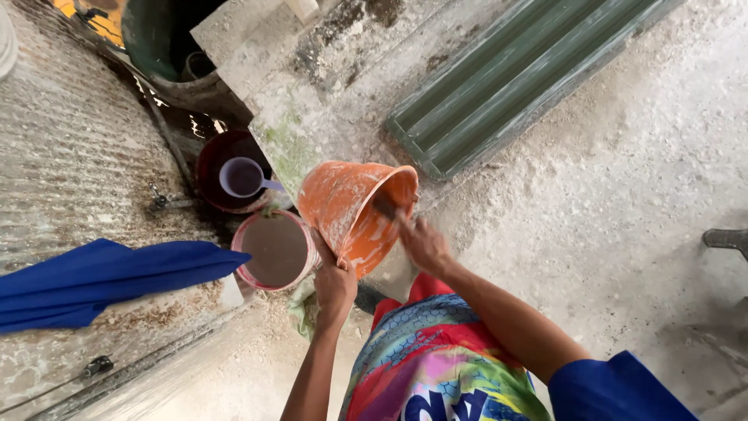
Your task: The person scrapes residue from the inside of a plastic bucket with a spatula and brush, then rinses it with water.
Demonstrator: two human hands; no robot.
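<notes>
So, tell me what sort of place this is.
Probably an outdoor work yard or building site: dusty white concrete ground, a corrugated metal sheet, and the left hand holding a plaster-crusted orange bucket beside a bucket of murky water.

Building yard: dusty ground (623, 179), buckets (274, 249)

Left hand (335, 287) clamped from below on the lower rim of the orange bucket (357, 209), fingers curled, forearm running straight up toward it. Right hand (425, 243) at the bucket's mouth, fingers closed, apparently around a dark tool handle, though blur hides the grip. Right forearm angled down and away from the bucket, elbow bent, blue sleeve at the upper arm.
</notes>
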